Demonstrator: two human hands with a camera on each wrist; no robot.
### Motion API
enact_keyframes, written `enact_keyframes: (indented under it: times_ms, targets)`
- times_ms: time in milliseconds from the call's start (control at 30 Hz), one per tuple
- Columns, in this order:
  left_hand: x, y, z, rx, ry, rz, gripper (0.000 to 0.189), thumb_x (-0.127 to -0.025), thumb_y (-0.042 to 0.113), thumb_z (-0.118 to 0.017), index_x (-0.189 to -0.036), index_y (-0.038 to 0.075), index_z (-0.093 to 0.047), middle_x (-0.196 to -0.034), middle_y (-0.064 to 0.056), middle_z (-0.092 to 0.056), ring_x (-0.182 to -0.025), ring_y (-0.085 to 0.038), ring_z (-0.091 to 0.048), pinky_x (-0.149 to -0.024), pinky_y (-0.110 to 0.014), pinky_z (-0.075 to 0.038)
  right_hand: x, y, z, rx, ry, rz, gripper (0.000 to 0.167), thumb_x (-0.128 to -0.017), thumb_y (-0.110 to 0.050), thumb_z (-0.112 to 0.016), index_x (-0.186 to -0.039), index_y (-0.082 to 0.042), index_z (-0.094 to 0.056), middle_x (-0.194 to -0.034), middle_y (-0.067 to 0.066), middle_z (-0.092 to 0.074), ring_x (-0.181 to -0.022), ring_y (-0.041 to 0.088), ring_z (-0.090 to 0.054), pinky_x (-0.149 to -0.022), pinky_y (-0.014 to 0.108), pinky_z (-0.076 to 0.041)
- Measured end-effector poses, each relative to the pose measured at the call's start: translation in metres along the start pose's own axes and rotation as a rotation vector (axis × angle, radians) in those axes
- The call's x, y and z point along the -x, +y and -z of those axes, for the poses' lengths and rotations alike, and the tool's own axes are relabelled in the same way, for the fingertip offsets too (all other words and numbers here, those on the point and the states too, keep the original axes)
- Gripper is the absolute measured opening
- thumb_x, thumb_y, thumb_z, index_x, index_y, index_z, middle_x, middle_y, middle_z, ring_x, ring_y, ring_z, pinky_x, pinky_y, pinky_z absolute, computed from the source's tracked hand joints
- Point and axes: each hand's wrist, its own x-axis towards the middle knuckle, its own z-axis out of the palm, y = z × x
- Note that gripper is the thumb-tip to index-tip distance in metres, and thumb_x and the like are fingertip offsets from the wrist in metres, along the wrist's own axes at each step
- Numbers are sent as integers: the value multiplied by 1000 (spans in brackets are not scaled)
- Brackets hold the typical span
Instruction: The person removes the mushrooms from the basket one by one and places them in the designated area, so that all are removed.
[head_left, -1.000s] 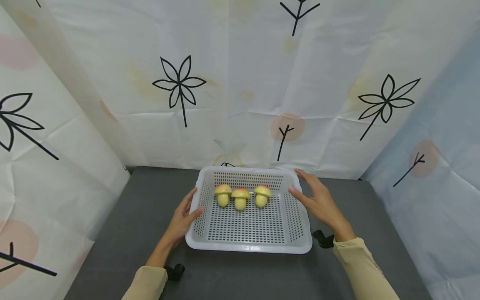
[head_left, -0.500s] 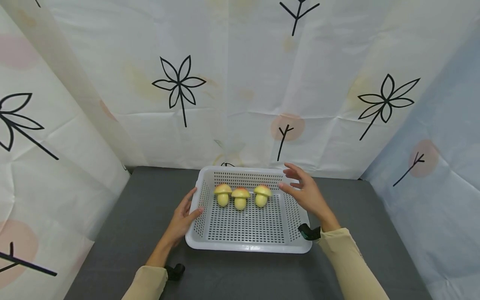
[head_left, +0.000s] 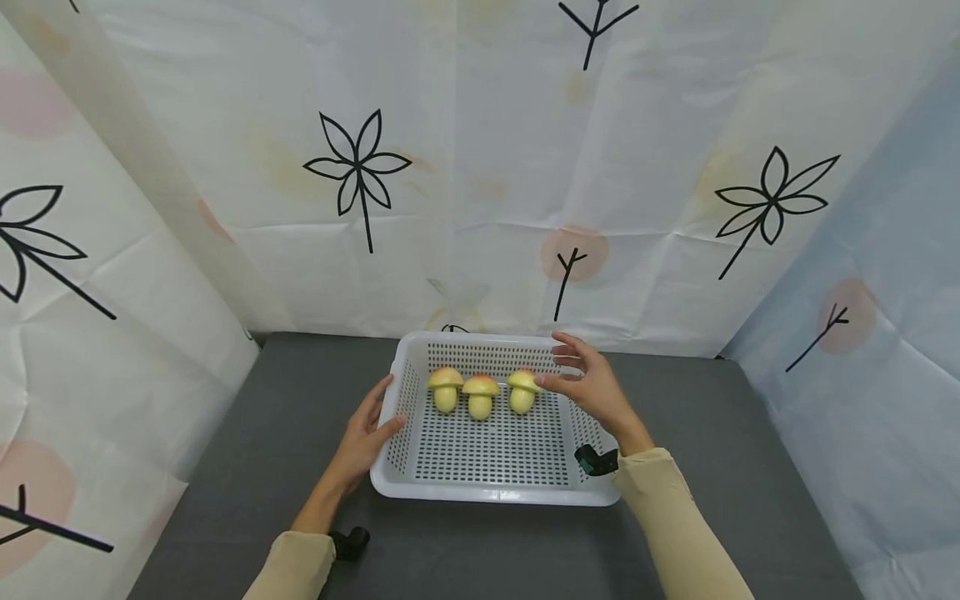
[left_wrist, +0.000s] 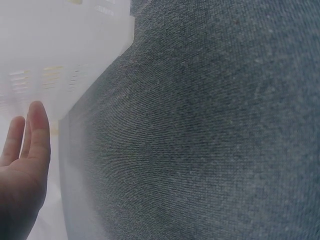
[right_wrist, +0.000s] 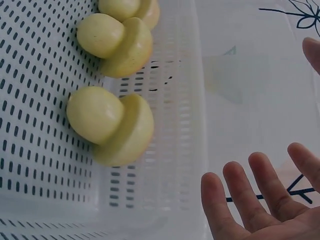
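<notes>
Three toy mushrooms with yellow-red caps stand out in the white plastic basket (head_left: 495, 493): a left mushroom (head_left: 446, 392), a middle mushroom (head_left: 480, 398) and a right mushroom (head_left: 522, 393). My left hand (head_left: 362, 442) holds the basket's left side, thumb over the rim and fingers along the outer wall; the left wrist view shows those fingers (left_wrist: 37, 130) against the wall. Over the basket's right side hovers my right hand (head_left: 592, 390), fingers spread and thumb tip beside the right mushroom's cap. Nothing is between its fingers in the right wrist view.
A dark grey cloth (head_left: 285, 417) covers the table under the basket. White curtains (head_left: 480, 167) with black leaf drawings close off the back and both sides, the back one right behind the basket's far rim.
My right hand has left the basket's right rim and moved left over the basket to the right mushroom. The left hand, basket and mushrooms stay put.
</notes>
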Motion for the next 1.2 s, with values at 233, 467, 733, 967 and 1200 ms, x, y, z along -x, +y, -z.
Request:
enact_keyframes:
  times_ms: [233,467,733,967,1200]
  targets:
    - [0,-2,1,12,-7,-2,73,-102,12,-63,-162,25,-24,-147,-26,-47,-128,-48,-52,-92,-58,-51,-7,15,-12,-21,1,-87,86,-84,-21,-86,-156,-14,-40,-150,23,-41,-138,43,-42,-103,60,-43]
    - [-1,-3,2,9,-5,1,73,-101,14,-64,-162,26,-25,-146,-26,-48,-128,-47,-53,-92,-58,-52,-12,27,-23,20,-5,-157,87,-83,-23,-87,-155,-15,-41,-153,22,-39,-140,43,-38,-103,60,-43]
    - [-2,-2,1,3,2,16,73,-101,14,-65,-161,27,-26,-145,-25,-49,-127,-45,-54,-92,-57,-52,-17,35,-31,133,15,-195,90,-78,-24,-91,-154,-14,-43,-150,25,-42,-138,45,-39,-102,61,-43]
    - [-1,-1,1,-7,16,36,74,-101,14,-65,-161,27,-26,-144,-24,-49,-127,-43,-55,-93,-56,-52,-21,38,-34,209,17,-212,91,-76,-26,-92,-153,-14,-44,-147,26,-44,-135,46,-42,-101,61,-43]
    - [-2,-1,1,5,13,38,74,-100,14,-66,-161,28,-26,-144,-25,-49,-126,-45,-55,-92,-56,-52,-25,43,-37,263,8,-202,93,-73,-24,-93,-152,-10,-46,-147,25,-46,-133,44,-45,-101,60,-43]
